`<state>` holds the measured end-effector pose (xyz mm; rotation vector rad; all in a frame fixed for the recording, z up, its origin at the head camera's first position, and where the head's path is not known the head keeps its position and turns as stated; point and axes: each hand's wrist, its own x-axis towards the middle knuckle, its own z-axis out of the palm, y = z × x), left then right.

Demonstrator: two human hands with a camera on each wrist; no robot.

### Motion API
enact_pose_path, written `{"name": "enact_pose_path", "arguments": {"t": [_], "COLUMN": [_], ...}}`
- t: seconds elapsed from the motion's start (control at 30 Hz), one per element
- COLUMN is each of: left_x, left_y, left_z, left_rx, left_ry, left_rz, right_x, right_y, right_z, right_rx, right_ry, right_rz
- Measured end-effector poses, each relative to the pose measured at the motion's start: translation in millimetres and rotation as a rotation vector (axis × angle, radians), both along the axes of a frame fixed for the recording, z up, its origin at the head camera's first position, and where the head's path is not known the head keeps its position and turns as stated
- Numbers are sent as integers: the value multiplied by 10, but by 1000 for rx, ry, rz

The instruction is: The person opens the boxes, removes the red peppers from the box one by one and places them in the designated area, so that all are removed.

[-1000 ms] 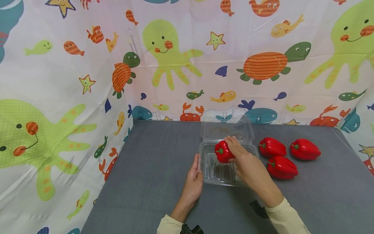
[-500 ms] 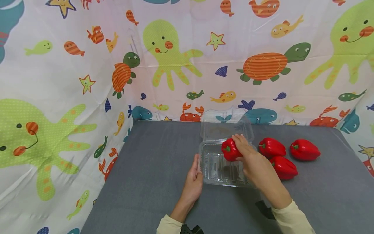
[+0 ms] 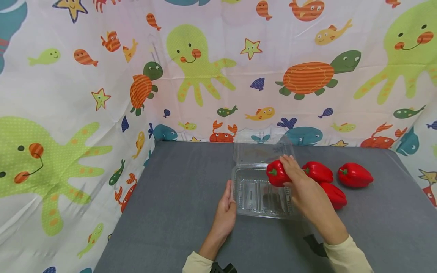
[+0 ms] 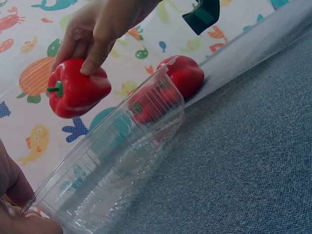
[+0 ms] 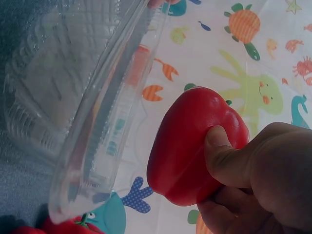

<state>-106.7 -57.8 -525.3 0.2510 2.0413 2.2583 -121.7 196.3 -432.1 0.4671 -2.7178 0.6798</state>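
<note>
My right hand grips a red bell pepper above the right part of a clear plastic clamshell container. Thumb and fingers pinch the pepper's sides in the right wrist view, and its green stem shows in the left wrist view. In that view a gap separates the pepper from the container's rim. My left hand holds the container's left edge, with the rim between thumb and fingers. The container's lid lies folded back behind the base.
Three more red bell peppers, a back one, a front one partly behind my right hand, and a far-right one, lie right of the container. A grey cloth covers the table. A curtain with printed sea animals hangs behind.
My right hand has moved to the right with the bell pepper, from over the container's middle to above its right part. The left hand and the container have stayed in place.
</note>
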Motion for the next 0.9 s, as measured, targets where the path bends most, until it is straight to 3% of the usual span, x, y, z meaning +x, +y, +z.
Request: {"name": "enact_pose_path", "arguments": {"t": [0.9], "left_x": [16], "left_y": [-6], "left_z": [10], "left_rx": [-31], "left_ry": [-22], "left_rz": [6], "right_x": [22], "right_y": [396], "right_z": [-3], "right_rx": [-14], "right_ry": [60], "right_rz": [-52]}}
